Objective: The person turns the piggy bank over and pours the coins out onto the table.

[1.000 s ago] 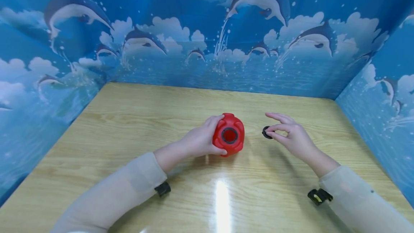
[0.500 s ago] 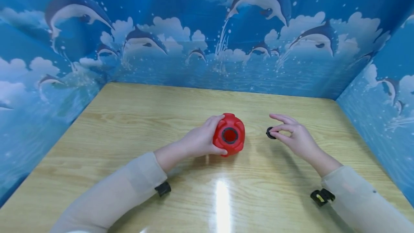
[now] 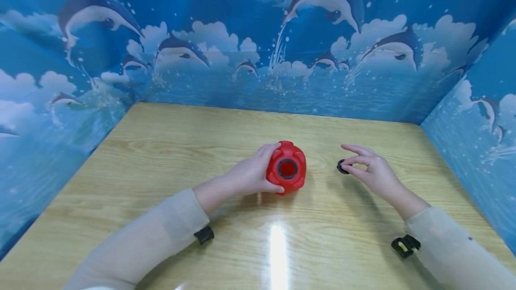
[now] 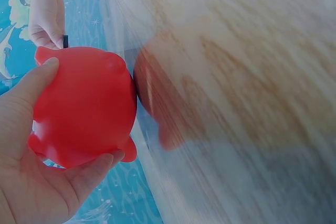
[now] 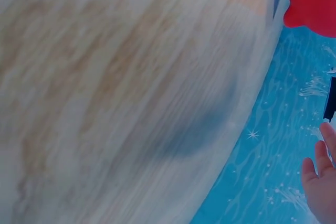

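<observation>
A red rounded piggy bank (image 3: 297, 158) sits tilted mid-table, its underside with stubby feet and a dark-ringed round hole turned toward the head camera. My left hand (image 3: 255, 174) grips it from the left, thumb on the near side and fingers over the far side. To the right, my right hand (image 3: 378, 174) pinches a small black round plug (image 3: 340, 167) between thumb and index finger, the other fingers held out. The plug is above the table, apart from the bank. In the left wrist view, the smooth red body (image 4: 86, 106) rests close against the table surface.
The wooden table (image 3: 169, 147) is bordered behind and at the sides by a blue dolphin-print backdrop (image 3: 225, 84). Black wrist cameras hang under both pale sleeves (image 3: 141, 236). A bright light reflection lies on the table's front middle.
My right hand has moved slightly to the right with the plug, away from the piggy bank. My left hand and the bank stay in place.
</observation>
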The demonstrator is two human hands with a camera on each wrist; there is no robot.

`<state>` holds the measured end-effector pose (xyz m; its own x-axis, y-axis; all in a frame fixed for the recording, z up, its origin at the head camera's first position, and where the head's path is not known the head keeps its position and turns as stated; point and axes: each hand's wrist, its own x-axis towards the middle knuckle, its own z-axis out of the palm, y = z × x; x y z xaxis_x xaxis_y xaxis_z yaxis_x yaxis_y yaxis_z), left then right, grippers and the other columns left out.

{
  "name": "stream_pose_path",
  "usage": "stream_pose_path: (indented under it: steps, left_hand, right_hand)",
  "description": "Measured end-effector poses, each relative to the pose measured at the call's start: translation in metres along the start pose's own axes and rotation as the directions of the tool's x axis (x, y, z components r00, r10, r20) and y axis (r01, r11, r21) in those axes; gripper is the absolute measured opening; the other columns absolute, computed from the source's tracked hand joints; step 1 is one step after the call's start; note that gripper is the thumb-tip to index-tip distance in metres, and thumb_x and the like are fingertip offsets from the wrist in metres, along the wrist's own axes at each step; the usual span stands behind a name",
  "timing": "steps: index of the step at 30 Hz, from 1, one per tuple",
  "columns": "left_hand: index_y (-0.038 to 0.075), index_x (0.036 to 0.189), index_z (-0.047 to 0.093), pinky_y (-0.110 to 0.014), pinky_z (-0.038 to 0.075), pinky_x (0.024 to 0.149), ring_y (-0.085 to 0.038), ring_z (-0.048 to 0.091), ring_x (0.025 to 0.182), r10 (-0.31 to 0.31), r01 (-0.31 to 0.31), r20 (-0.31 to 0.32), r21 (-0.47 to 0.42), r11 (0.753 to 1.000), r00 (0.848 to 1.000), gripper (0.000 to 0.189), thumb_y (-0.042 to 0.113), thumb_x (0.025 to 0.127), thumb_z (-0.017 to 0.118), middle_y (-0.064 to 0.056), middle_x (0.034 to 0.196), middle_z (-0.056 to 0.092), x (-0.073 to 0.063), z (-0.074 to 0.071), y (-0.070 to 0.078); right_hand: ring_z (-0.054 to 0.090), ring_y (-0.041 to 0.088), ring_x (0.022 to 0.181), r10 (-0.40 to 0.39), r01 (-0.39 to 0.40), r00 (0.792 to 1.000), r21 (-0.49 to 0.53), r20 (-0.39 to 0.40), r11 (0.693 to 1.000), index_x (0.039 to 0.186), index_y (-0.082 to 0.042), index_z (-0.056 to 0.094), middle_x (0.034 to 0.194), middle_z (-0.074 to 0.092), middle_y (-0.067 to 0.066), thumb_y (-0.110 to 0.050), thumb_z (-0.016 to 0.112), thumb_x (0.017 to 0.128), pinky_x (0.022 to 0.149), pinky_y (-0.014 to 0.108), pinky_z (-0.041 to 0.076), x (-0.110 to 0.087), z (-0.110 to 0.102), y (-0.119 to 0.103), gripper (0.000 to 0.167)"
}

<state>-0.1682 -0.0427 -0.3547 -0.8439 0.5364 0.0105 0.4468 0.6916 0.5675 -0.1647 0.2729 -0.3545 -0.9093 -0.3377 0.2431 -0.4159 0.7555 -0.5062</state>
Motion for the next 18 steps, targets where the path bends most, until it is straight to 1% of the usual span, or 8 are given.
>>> stream_pose_path:
  steps: [1,3,8,11,18]
  left_hand:
    - [0.015,0.146,0.020,-0.029,0.051,0.081,-0.015,0.044,0.117,0.001,-0.001,0.000,0.001,1.000,1.000,0.102,0.040,0.069,0.081,-0.002,0.136,0.038,0.000,0.000,0.000]
    - [0.014,0.146,0.020,-0.029,0.051,0.081,-0.015,0.044,0.116,0.003,-0.003,-0.002,0.002,1.000,1.000,0.101,0.040,0.069,0.081,-0.002,0.136,0.038,0.000,0.000,0.000]
    - [0.015,0.146,0.020,-0.030,0.051,0.080,-0.016,0.044,0.116,-0.009,0.009,-0.001,0.006,1.000,1.000,0.102,0.040,0.069,0.081,-0.002,0.136,0.038,0.000,0.001,0.001]
    - [0.015,0.146,0.020,-0.029,0.051,0.080,-0.015,0.044,0.116,-0.014,0.014,0.000,0.008,1.000,1.000,0.102,0.040,0.069,0.082,-0.001,0.137,0.038,0.000,0.002,0.001]
    - [0.014,0.146,0.020,-0.029,0.051,0.081,-0.016,0.045,0.116,-0.008,0.008,-0.003,0.001,1.000,1.000,0.102,0.040,0.069,0.081,-0.002,0.136,0.038,0.000,0.001,0.000]
  right_hand:
    - [0.039,0.038,0.125,0.007,-0.007,1.000,-0.001,0.006,1.000,0.094,-0.008,0.073,0.137,0.047,0.012,-0.010,0.067,0.086,0.066,0.027,0.049,0.000,0.000,0.001,0.010]
    - [0.039,0.039,0.125,0.020,-0.020,1.000,0.000,0.016,1.000,0.095,-0.007,0.072,0.137,0.047,0.013,-0.010,0.066,0.087,0.066,0.027,0.049,0.000,0.000,0.003,0.010]
    - [0.040,0.040,0.124,0.034,-0.033,0.999,-0.012,0.028,0.999,0.096,-0.006,0.072,0.137,0.046,0.015,-0.008,0.065,0.087,0.069,0.034,0.049,0.000,-0.001,0.008,0.011]
    - [0.039,0.040,0.124,0.047,-0.046,0.998,-0.015,0.039,0.999,0.096,-0.006,0.072,0.138,0.045,0.014,-0.007,0.065,0.087,0.071,0.036,0.049,-0.001,-0.002,0.010,0.012]
    - [0.038,0.041,0.124,0.061,-0.062,0.997,0.006,0.055,0.998,0.098,-0.004,0.071,0.138,0.044,0.016,-0.006,0.064,0.087,0.077,0.048,0.048,-0.001,-0.004,0.013,0.013]
